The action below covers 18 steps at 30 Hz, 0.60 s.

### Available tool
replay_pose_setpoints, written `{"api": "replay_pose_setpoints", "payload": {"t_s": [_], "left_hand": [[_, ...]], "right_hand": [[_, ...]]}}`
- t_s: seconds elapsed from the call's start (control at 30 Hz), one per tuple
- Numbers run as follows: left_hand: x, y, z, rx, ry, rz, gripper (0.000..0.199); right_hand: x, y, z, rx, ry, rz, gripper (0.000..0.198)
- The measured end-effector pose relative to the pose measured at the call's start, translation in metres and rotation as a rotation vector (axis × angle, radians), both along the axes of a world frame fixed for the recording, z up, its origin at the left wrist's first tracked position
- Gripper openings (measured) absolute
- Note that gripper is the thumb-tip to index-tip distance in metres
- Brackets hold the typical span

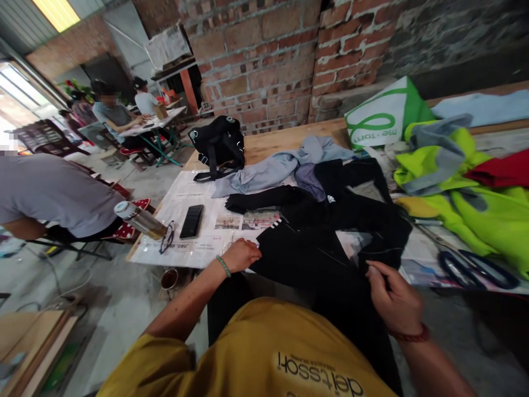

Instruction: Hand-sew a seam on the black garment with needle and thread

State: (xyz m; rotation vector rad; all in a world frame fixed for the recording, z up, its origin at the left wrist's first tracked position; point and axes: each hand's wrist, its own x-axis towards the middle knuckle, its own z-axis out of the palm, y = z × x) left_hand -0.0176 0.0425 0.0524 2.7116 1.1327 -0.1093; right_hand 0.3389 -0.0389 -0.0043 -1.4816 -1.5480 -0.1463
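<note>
A black garment [306, 242] with a few white stripes near one edge is spread over the front of the table and hangs past its edge toward my lap. My left hand [243, 255], with a green bead bracelet at the wrist, pinches its left edge. On the other side, my right hand [394, 295], with a red band at the wrist, grips the cloth between thumb and fingers. The cloth lies spread between both hands. Its sleeve-like part stretches left across the newspaper-covered table [198, 193]. Whether it is one piece or several black pieces, I cannot tell.
Dark-handled scissors [471, 267] lie at right beside yellow-green clothes [475, 204]. Behind are grey-blue cloth [273, 165], a black bag [219, 143] and a white-green bag [384, 116]. A phone [192, 221], glasses [167, 238] and a bottle [140, 219] are left. Several people sit beyond.
</note>
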Motion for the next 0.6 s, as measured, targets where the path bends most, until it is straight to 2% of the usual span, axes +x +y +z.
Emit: {"api": "replay_pose_setpoints", "payload": {"t_s": [0.17, 0.33, 0.43, 0.6], "left_hand": [[-0.009, -0.004, -0.009, 0.157, 0.082, 0.19, 0.018], [-0.005, 0.007, -0.021, 0.31, 0.037, 0.236, 0.018], [-0.005, 0.021, -0.022, 0.274, 0.006, 0.186, 0.017], [-0.009, 0.044, -0.018, 0.121, -0.044, 0.047, 0.014]], "right_hand": [[-0.005, 0.002, 0.003, -0.006, 0.009, 0.043, 0.02], [-0.016, 0.003, 0.01, 0.028, 0.007, 0.08, 0.018], [-0.021, 0.002, 0.014, 0.035, -0.029, 0.115, 0.018], [-0.023, 0.002, 0.014, 0.026, -0.037, 0.122, 0.018]]}}
